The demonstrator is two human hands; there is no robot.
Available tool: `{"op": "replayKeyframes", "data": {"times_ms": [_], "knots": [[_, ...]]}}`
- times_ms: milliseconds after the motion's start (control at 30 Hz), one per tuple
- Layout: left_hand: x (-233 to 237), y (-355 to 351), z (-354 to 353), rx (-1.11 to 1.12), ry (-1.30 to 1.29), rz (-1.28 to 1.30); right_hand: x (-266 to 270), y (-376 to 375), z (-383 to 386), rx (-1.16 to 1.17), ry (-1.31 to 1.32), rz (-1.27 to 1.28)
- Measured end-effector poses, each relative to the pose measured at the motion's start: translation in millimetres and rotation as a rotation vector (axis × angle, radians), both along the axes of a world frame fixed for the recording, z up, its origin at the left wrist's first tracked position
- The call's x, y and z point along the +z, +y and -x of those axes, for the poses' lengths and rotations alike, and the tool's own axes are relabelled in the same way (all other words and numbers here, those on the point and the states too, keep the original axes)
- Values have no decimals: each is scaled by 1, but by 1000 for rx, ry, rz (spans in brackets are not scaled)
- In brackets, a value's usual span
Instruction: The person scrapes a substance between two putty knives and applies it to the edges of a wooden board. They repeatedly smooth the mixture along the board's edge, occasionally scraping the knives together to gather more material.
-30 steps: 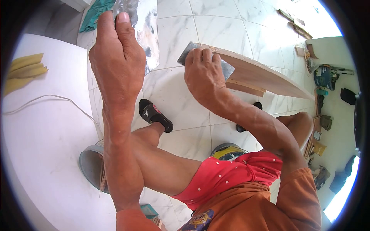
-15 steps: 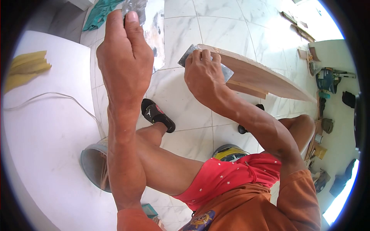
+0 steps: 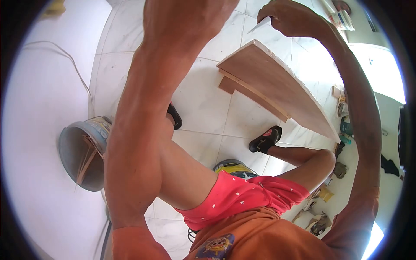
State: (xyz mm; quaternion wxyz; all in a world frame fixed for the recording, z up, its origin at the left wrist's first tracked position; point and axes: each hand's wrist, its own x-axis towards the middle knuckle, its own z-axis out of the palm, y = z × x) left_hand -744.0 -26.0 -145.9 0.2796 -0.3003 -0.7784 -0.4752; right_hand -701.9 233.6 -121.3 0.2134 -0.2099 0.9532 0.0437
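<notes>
At the top edge, only the back and wrist of my left hand [image 3: 190, 19] show; its fingers are cut off and whatever it holds is out of view. My right hand [image 3: 288, 18] is closed on a thin flat scraper [image 3: 260, 25], whose pale blade sticks out to the left. Below that hand, apart from it, a long wooden panel [image 3: 273, 76] with a curved, whitish edge lies at a slant. A narrower wooden strip [image 3: 251, 99] runs along its near side.
A grey bucket [image 3: 82, 151] with wood strips inside stands at the left by a white surface [image 3: 39, 130] with a cable. A second bucket [image 3: 236, 168] is between my legs. Tools and scraps line the right wall. A white container [image 3: 342, 21] is at the top right.
Both hands have moved up in the view. The scraper has left the panel's end. The putty-smeared board near my left hand has gone out of view.
</notes>
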Motion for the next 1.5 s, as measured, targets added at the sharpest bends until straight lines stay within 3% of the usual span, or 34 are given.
{"op": "replayKeyframes", "data": {"times_ms": [133, 433, 533, 833, 1033, 1500], "knots": [[10, -9, -4, -26, -74, 20, -22, -6, 36, 205, -156, -84], [4, -11, 1, -25, -14, 7, -34, -18, 51, 309, -279, -151], [5, -10, 3, -38, -55, 32, -35, -27, 52, 410, -302, -311], [1, -12, 4, 0, 51, 26, -34, -2, 53, 480, -212, -137], [2, -12, 4, -30, -6, 27, -4, -17, 16, 86, -201, -183], [10, -14, -2, -80, -23, 17, -34, 43, -60, -102, -8, 208]]}}
